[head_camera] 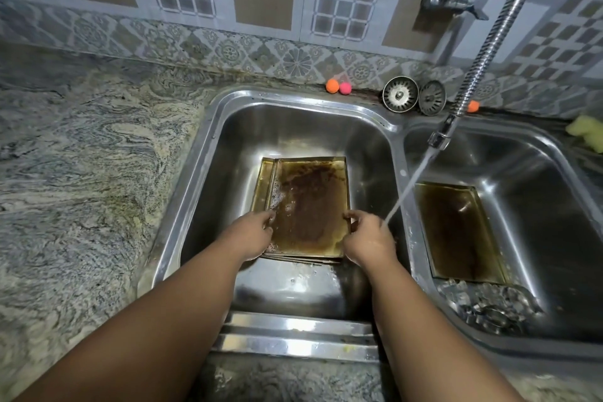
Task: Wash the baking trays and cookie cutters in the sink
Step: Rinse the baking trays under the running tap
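Brown-stained baking tray (310,206), silver sink (208,153), swirled grey-cream counter (81,157), orange ball (332,85).

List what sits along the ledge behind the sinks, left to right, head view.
orange ball → pink ball → strainer → second strainer → second orange ball → sponge

The steel sink (248,140) is gleaming, smooth and wet. The metal baking tray (310,206) in its left basin is looking dull, crusted rough and brown, with suds clinging near one edge. The second tray (456,232) is showing the same matt brown stain. The cookie cutters (489,307) are glinting as bright bare metal. The stone countertop (81,157) is shining, polished and veined.
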